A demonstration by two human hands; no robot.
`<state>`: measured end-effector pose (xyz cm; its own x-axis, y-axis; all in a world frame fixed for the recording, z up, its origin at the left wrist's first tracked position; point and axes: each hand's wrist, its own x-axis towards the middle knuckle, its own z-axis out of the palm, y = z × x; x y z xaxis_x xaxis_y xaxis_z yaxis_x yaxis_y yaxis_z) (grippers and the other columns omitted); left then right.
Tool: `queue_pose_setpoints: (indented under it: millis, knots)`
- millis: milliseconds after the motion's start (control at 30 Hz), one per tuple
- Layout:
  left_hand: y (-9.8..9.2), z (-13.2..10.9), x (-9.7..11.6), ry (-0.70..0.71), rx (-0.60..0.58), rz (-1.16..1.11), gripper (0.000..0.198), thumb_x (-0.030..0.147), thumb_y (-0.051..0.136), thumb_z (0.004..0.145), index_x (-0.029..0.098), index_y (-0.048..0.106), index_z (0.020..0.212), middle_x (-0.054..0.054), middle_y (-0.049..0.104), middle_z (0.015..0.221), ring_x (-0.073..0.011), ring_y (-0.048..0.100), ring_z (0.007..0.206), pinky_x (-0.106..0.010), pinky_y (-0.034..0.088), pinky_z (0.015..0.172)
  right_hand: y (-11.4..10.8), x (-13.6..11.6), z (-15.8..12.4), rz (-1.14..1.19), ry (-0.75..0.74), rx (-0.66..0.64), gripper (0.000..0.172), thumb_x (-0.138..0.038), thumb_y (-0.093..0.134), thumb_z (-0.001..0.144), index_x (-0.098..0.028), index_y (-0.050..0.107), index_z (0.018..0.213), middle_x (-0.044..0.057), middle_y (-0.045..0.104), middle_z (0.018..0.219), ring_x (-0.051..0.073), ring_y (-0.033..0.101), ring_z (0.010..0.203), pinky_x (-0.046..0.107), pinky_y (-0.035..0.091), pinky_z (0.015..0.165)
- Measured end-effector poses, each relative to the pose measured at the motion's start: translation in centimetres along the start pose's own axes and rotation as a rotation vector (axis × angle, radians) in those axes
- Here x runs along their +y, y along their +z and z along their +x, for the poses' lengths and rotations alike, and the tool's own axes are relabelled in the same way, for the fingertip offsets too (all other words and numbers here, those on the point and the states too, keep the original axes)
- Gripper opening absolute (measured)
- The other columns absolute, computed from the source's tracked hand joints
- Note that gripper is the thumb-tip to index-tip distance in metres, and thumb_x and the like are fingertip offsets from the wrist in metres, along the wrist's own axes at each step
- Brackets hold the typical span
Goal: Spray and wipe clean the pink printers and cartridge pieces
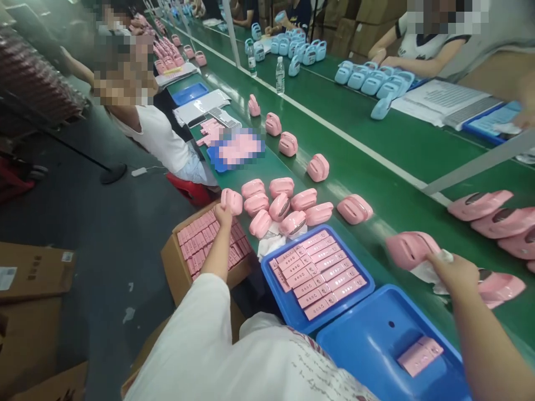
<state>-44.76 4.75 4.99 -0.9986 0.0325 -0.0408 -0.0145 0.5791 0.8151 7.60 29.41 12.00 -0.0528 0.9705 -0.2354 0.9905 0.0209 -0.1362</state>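
My left hand (224,216) is closed on a rounded pink plastic housing (232,201), held up beside a cluster of similar pink housings (280,206). Out to the right, my right hand (457,274) grips a crumpled white cloth (438,278). Its fingertips meet a blurred pink housing (412,248), which has a slot in its side; whether they grip it too, I cannot tell. In front of me a blue tray (271,284) holds rows of printed pink strips. A second blue tray (363,340) nearer my body has a few more strips (420,356).
Below my left arm stands a cardboard box (171,262) packed with pink pieces. Single pink housings sit along the green conveyor (334,133), with more stacked at the right (480,206). A metal post (476,164) slants across the right. Co-workers sit left and opposite, near blue housings (371,81).
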Motion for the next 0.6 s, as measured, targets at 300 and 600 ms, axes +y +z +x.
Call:
queue_pose_setpoints:
  millis: [300,600]
  knots:
    - [5.2,2.8,0.7,0.081,-0.017,0.179,0.034,0.035,0.058,0.091,0.015,0.058,0.118,-0.009,0.059,0.122,-0.0221,0.059,0.108,-0.045,0.051,0.091,-3.9,0.7,-7.5,0.655,0.417,0.037,0.018,-0.028,0.072,0.059,-0.026,0.054,0.060,0.005,0.055,0.063,0.019,0.053,0.056,0.035,0.044,0.053]
    - [2.1,2.3,2.0,0.237,-0.148,0.284,0.041,0.029,0.063,0.070,0.009,0.058,0.105,-0.020,0.059,0.113,-0.0359,0.057,0.113,-0.048,0.046,0.095,-4.3,1.0,-10.7,0.955,0.204,0.030,0.023,-0.035,0.069,0.053,-0.020,0.059,0.067,0.001,0.055,0.059,0.016,0.048,0.057,0.031,0.038,0.057]
